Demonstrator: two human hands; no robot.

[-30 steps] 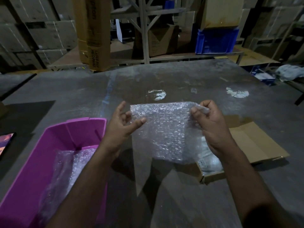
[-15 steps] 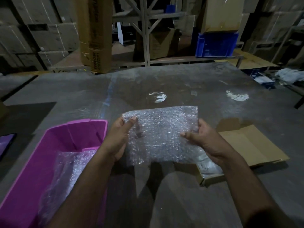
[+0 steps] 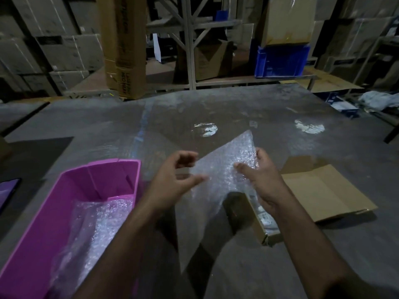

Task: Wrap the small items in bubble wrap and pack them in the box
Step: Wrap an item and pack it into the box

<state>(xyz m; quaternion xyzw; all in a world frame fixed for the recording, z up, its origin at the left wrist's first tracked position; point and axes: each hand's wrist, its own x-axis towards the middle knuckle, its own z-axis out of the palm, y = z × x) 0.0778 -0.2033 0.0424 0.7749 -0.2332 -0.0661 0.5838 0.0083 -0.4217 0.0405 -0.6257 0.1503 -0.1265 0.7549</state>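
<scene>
One clear sheet of bubble wrap (image 3: 224,175) hangs above the bench (image 3: 237,113), one corner up. The right hand (image 3: 262,180) pinches its right edge; the left hand (image 3: 172,180), fingers loosely curled, is at its left corner, touching or not I cannot tell. One pink plastic bin (image 3: 71,212) holds more wrap; one open brown cardboard box (image 3: 313,193) lies right. Shelving with cartons and one blue crate (image 3: 282,61) stands behind. A second ago both hands held the sheet stretched flat

Clear plastic bubble wrap (image 3: 224,169) is seen as glossy and pebbled, glinting. The bin (image 3: 71,190) is rendered in smooth pink plastic; the flattened box (image 3: 323,190) in matt brown cardboard. The tabletop (image 3: 216,108) is shown dull grey, scuffed, with shiny patches.
</scene>
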